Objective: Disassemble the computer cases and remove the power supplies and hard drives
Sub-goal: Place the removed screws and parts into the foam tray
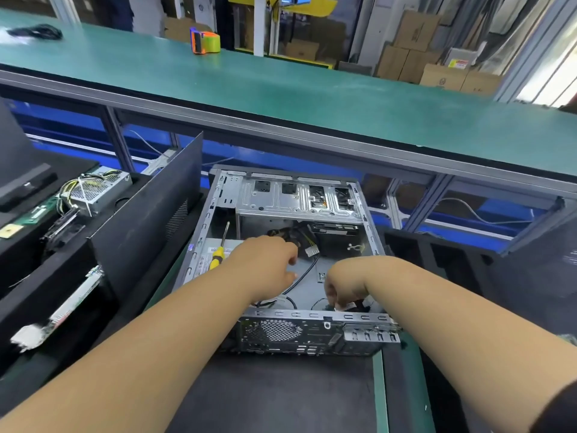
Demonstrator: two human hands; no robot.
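Note:
An open grey computer case [199, 232] lies on its side in front of me, its rear panel nearest. A metal drive cage [299, 198] spans its far end, with a drive [335, 229] under it. My left hand [268, 264] reaches into the middle of the case with fingers curled, near a black cable [307, 273] and a white-ended connector bundle [307, 245]; what it holds is hidden. My right hand [343, 289] bends down at the near inside wall and pinches a small cable connector [345, 306]. A yellow-handled screwdriver [220, 251] rests on the power supply [207, 260] at the case's left.
A black side panel [146, 220] leans upright left of the case. Further left, a removed power supply [96, 192] and circuit boards [71, 304] lie in black foam trays. A green conveyor belt [312, 89] runs behind, with a tape dispenser [204, 40] on it.

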